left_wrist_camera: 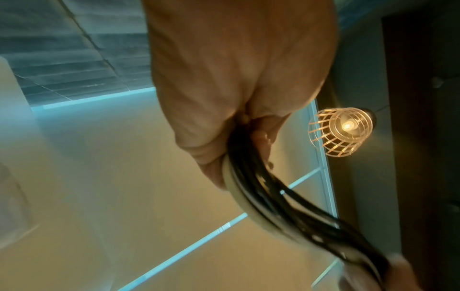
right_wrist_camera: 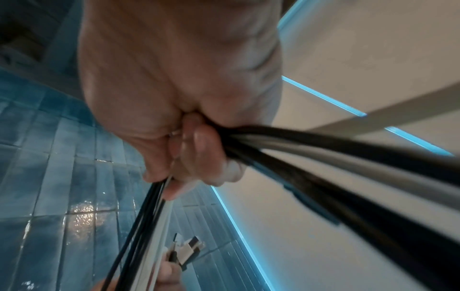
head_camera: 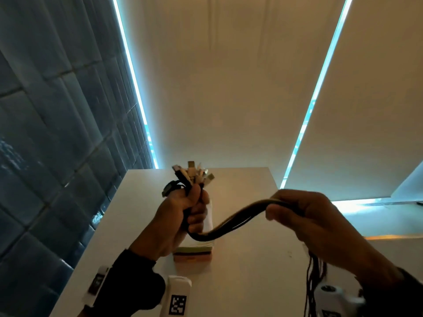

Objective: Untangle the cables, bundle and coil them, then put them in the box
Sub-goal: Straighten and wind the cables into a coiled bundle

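Pale roller blinds [head_camera: 240, 88] fill the background of the head view, with blue-grey wall tiles [head_camera: 57, 110] toward 9 o'clock and a white table [head_camera: 240, 259] below. At the table's centre lies a box [head_camera: 194, 250], mostly hidden behind the left hand [head_camera: 183, 216]. That hand is fisted around a bundle of cables [head_camera: 231, 227], whose plug ends [head_camera: 194, 173] fan out above the fist toward 12 o'clock. From under the fist the dark and pale strands sag and rise toward 3 o'clock into the right hand [head_camera: 315, 216], which closes over them; loose ends hang from it toward 6 o'clock.

From the left wrist, the left hand [left_wrist_camera: 236, 78] shows curled tight on the cables [left_wrist_camera: 273, 206], which run off toward 5 o'clock. A lit caged lamp [left_wrist_camera: 343, 130] hangs at 3 o'clock.

From the right wrist, the right hand [right_wrist_camera: 179, 78] clenches the cables [right_wrist_camera: 348, 157]: thick blurred strands leave toward 4 o'clock, thinner ones drop toward 6 o'clock, where the plug ends [right_wrist_camera: 189, 246] appear against the tiles [right_wrist_camera: 49, 177].
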Tool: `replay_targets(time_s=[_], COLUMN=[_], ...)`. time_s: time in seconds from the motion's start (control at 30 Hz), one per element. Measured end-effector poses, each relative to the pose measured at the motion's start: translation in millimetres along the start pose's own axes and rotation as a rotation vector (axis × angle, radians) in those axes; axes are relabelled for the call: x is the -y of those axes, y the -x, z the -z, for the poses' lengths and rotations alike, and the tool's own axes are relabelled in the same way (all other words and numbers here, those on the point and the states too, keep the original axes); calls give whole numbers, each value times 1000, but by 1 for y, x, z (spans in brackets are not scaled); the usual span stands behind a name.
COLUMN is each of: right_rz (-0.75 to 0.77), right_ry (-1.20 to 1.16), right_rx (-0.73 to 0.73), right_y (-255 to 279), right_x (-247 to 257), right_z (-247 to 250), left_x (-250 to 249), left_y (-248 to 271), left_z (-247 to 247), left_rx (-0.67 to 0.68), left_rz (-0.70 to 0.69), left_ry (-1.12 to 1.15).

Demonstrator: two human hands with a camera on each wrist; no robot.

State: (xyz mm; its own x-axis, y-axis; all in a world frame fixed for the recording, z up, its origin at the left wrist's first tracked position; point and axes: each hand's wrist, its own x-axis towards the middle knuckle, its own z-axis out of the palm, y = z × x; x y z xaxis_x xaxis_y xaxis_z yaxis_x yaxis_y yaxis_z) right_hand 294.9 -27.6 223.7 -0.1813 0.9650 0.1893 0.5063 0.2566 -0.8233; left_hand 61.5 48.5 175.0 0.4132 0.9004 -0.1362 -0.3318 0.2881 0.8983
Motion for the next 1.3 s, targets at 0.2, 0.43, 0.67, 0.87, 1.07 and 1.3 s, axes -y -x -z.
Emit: replay_targets(time_s=[0.2,0.43,0.67,0.87,1.07,1.3], right_rz=[104,117,131,86,-14,-159], right_ry=[97,109,87,40,-114,-490], right_rx=[-102,-3,103,141,130,150], right_y=[-40,-57,-57,-56,-51,-28], right_x=[-2,-8,-8,-13,-36,-69], right_z=[-4,-13,-14,-7,-11,-25], left_x=[9,14,18,25,27,18], left_y=[15,18,17,18,14,0], left_z=[-20,-26,-29,-34,-38,-21], left_rx=[207,190,290,382,194,-59], left_rz=[75,124,132,246,284,176], left_ry=[-207,-437,-321,-39,-125,86])
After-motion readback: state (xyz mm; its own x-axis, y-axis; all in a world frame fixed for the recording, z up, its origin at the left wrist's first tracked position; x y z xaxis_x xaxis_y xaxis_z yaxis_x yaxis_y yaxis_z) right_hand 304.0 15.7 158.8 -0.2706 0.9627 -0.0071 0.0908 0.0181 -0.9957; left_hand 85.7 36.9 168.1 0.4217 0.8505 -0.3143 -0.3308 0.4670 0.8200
